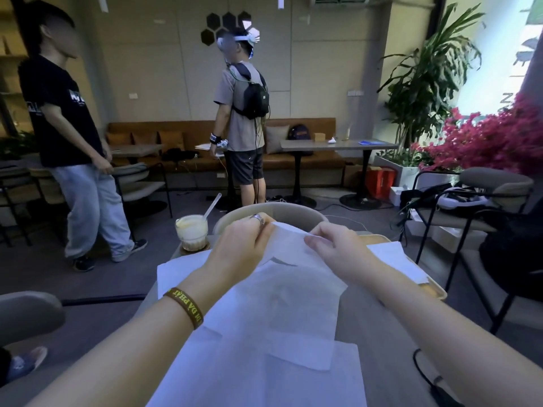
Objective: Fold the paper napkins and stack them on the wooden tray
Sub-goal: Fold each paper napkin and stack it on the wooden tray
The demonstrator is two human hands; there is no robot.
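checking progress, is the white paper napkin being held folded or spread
Spread: the white paper napkin hangs as one open sheet, top edge pinched by the left hand and right hand.

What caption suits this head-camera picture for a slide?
Left hand and right hand pinch a paper napkin by its far edge, beside the wooden tray.

Both bare forearms reach forward from the lower edge and converge toward the centre. Left hand (241,242), back upward and fingers curled, pinches the far edge of a napkin (291,245); it wears a ring (258,219) on one finger and a wristband (185,307) at the wrist. Right hand (332,245), near the left, pinches the same edge between thumb and fingers.
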